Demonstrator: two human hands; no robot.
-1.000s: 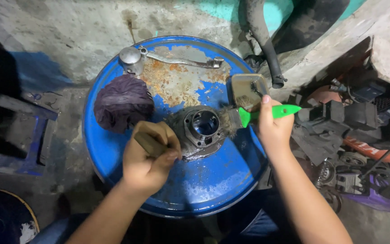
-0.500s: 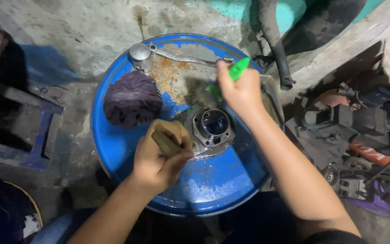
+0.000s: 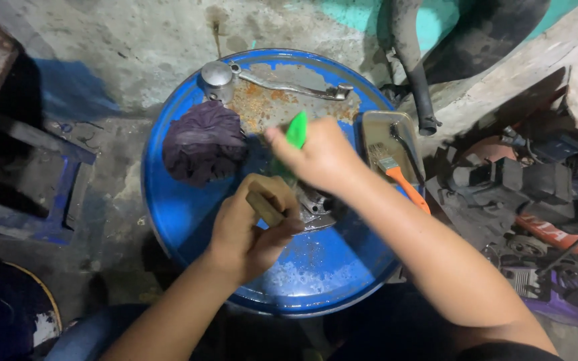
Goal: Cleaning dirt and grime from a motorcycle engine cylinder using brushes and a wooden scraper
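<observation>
- Working over the top of a blue drum (image 3: 188, 220), we are keeping both hands close together near its middle.
- Our left hand (image 3: 252, 227) is clenching around a short brownish tool handle (image 3: 264, 208), thumb pressing along it.
- Our right hand (image 3: 319, 157) is gripping a bright green tool (image 3: 296, 130); only its upper end is showing above our knuckles.
- Under our hands a grey metal engine part (image 3: 316, 204) is sitting on the drum lid, mostly hidden, looking dull and greasy.
- A dark purple rag (image 3: 202, 142) is lying bunched on the lid just left of our hands.
- A silver lever (image 3: 282, 83) is resting along the rusty far edge of the lid.
- A paintbrush with an orange handle (image 3: 399, 177) is leaning out of a small metal tray (image 3: 376, 127) at the right rim.
</observation>
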